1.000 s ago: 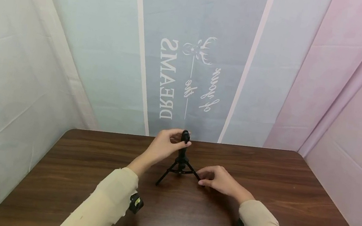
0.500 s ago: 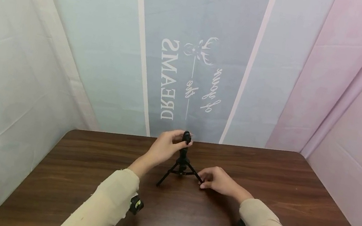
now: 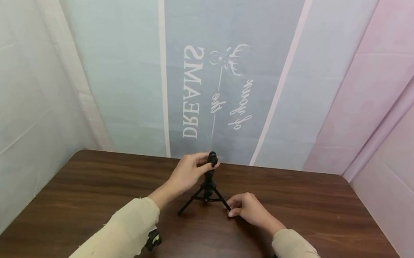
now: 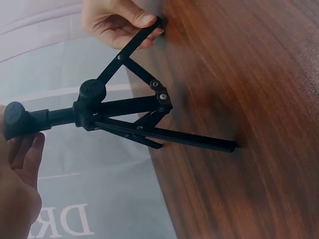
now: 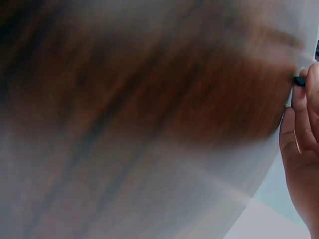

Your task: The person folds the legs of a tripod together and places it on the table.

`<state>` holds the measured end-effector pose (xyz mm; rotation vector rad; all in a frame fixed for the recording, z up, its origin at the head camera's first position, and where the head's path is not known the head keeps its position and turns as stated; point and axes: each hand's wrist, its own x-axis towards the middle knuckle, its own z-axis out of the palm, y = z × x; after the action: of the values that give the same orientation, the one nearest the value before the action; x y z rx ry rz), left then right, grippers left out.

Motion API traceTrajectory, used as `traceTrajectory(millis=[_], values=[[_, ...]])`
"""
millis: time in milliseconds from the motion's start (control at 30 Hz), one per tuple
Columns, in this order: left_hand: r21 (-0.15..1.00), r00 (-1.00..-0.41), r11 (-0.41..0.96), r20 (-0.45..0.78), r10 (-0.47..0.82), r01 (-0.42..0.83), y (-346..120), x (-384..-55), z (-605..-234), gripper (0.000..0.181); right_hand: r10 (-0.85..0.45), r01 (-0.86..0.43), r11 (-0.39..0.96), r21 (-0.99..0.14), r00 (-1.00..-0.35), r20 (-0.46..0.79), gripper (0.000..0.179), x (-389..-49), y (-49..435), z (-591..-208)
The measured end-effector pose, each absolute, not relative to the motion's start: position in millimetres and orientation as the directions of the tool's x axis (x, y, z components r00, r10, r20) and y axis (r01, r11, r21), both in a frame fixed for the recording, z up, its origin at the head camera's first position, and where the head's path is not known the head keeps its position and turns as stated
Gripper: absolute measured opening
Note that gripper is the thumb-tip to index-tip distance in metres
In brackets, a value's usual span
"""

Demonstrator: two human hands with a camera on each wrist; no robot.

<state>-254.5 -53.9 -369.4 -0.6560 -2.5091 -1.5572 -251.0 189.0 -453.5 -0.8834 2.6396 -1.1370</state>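
Tripod (image 3: 206,187): small, black, upright on the table (image 3: 322,217) near its far edge, 3 legs spread; in the left wrist view (image 4: 124,122) 2 feet are seen on the wood, the third is hidden.
Left hand (image 3: 186,175): fingers curled round the tripod's top post, thumb and fingertips at the round knob (image 4: 14,119).
Right hand (image 3: 249,207): pinches the foot end of the right leg (image 4: 130,46) between thumb and curled fingers, low at the tabletop; the right wrist view is blurred and shows only the fingers (image 5: 299,134) beside a dark tip.
Table: dark brown wood grain, glossy near the front.
Sleeves (image 3: 122,237): beige, on both forearms.
Backdrop (image 3: 216,90): pale green, grey-blue and pink cloth panels; the middle one bears mirrored white lettering and an antler mark.
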Motion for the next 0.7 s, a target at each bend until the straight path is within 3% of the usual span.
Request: traceTrajectory(millis=[467, 700], values=[[0.819, -0.910, 0.397, 0.379, 0.167, 0.414, -45, -248, -377, 0.029, -0.499, -0.450, 0.581, -0.678, -0.855, 0.140, 0.009, -248, 179, -456], [0.840, -0.908, 0.346, 0.380, 0.176, 0.418, -38, -247, -378, 0.028, -0.475, -0.432, 0.543, -0.720, -0.865, 0.162, 0.007, -248, 174, -458]])
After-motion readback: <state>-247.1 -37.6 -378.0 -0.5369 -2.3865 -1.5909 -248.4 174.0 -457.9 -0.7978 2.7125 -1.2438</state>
